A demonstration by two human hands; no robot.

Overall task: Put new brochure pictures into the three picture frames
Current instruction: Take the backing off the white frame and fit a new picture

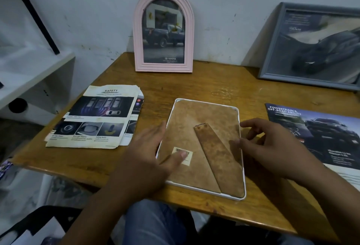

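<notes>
A white-rimmed picture frame (196,116) lies face down in the middle of the wooden table, its brown backing board and folded stand facing up. My left hand (152,155) lies over the frame's left edge, fingers straight, the thumb on the barcode sticker. My right hand (270,143) hovers at the frame's right edge with loosely curled fingers holding nothing. A pink arched frame (163,30) with a truck picture stands against the wall. A grey frame (311,46) with a car picture leans at the back right. Brochure pages lie at the left (97,118) and right (319,133).
The wooden table (214,86) fills the view and its near edge runs just under the white frame. A white shelf unit (33,73) stands to the left of the table. The white wall is right behind the standing frames.
</notes>
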